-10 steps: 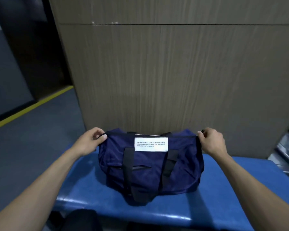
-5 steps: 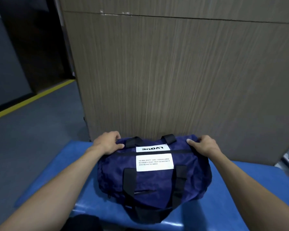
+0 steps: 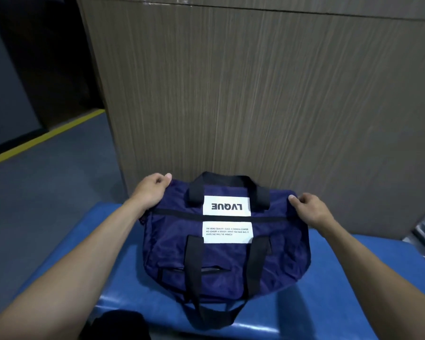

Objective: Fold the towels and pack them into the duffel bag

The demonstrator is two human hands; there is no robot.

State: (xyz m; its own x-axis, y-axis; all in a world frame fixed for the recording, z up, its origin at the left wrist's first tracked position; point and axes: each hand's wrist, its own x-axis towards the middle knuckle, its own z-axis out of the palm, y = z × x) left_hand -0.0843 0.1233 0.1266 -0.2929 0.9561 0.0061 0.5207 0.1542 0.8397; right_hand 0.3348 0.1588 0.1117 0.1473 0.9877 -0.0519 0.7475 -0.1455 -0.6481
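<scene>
Bag (image 3: 221, 244) lies on the blue tabletop (image 3: 353, 303), centre frame, its far side just beside the wood-grain wall (image 3: 255, 94) at 12 o'clock. It lies flat w/ the zip line running 9-to-3 across the top and both white labels (image 3: 227, 205) facing up, far one reading upside down from here. Far strap (image 3: 227, 179) arches toward the wall; near strap (image 3: 199, 278) droops over the tabletop's front edge at 6.

Left hand (image 3: 151, 190) is at the bag's 10 o'clock corner, fingers curled w/ thumb on top — grip clamped on the fabric. Right hand (image 3: 309, 208) does the same at the 2 o'clock corner, thumb pointing inward, grip pinched on cloth. Both forearms reach out straight from 7 and 5, wrists roughly level, hands well apart w/ the bag's whole width between them.

Holding both far corners prob. keeps the soft bag spread and squared, zip uppermost, so the opening is easy to reach; soft fabric would slump otherwise. Bag looks zipped, fairly flat. No towels in view, so whether any are inside — can't tell. Judged step: positioning bag for packing or closing out.
</scene>
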